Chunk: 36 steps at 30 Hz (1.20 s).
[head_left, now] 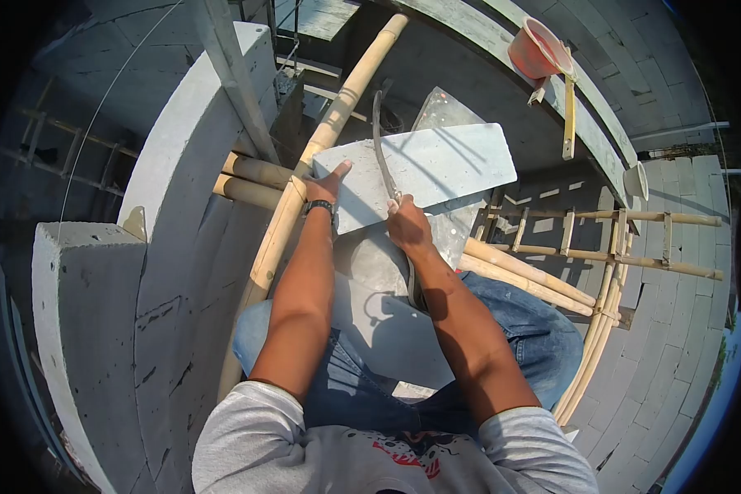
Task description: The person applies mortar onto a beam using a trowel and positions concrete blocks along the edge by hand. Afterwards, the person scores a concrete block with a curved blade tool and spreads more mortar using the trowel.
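Observation:
A pale lightweight concrete block (457, 160) lies crosswise in front of me. My left hand (328, 183) grips its left end, thumb on the top face and the other fingers partly hidden at the edge. My right hand (409, 225) is closed round a long, thin, dark tool, seemingly a hand saw (379, 140) seen nearly edge-on. Its narrow blade runs forward across the block, right of my left hand. Whether it has cut into the block cannot be made out. Beneath lies a grey, speckled board (440, 107), partly covered by the block.
Bamboo poles (354, 90) run close on the left, with more poles (535, 276) at right. A block wall (181, 156) rises at left. On a beam at upper right sit a red bucket (535, 49) and a yellow level (569, 115). A bamboo ladder (584, 216) is beyond.

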### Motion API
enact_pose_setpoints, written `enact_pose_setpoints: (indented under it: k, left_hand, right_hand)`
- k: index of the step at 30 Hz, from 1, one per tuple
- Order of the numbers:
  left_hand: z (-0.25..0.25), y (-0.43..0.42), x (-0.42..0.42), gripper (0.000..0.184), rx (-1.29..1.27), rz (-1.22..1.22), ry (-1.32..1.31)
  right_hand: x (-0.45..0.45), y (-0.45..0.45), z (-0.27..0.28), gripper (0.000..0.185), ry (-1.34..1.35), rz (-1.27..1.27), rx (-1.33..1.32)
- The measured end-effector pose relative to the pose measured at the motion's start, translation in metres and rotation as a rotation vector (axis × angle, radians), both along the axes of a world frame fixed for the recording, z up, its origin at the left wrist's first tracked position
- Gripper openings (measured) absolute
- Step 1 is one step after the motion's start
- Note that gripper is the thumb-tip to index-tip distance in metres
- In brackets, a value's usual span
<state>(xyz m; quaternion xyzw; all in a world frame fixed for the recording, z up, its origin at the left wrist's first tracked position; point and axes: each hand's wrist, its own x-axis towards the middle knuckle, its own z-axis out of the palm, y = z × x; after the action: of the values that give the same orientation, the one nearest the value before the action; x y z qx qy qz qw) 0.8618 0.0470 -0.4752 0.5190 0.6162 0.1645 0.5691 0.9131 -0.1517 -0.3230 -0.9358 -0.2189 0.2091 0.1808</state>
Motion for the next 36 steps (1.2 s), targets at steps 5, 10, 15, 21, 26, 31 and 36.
enact_pose_setpoints:
  k: [5, 10, 15, 21, 26, 31, 36]
  left_hand:
    - [0.012, -0.002, 0.003, 0.117, 0.015, -0.006, 0.047]
    - [0.019, 0.003, 0.002, 0.131, -0.062, -0.056, -0.034]
    - [0.033, -0.004, -0.003, 0.133, -0.090, -0.061, -0.010]
    - [0.031, -0.002, 0.000, 0.135, -0.051, -0.055, 0.046]
    - [0.023, 0.004, 0.004, 0.142, -0.090, -0.069, 0.032]
    - [0.045, 0.002, -0.005, 0.129, -0.079, -0.085, -0.005]
    - [0.019, -0.001, 0.000, 0.113, 0.035, 0.019, -0.013]
  right_hand:
    - [-0.046, -0.029, -0.002, 0.035, -0.171, -0.175, 0.323]
    - [-0.032, -0.049, 0.004, 0.030, -0.085, -0.009, 0.099]
    - [-0.056, -0.063, -0.010, 0.034, -0.096, -0.145, 0.054]
    - [-0.056, -0.067, 0.004, 0.035, -0.064, -0.125, 0.071]
    - [-0.037, -0.073, 0.000, 0.040, 0.081, -0.088, -0.090]
    - [0.052, -0.043, 0.038, 0.047, -0.074, -0.216, 0.201]
    - [0.214, -0.049, 0.118, 0.054, -0.122, -0.215, -0.233]
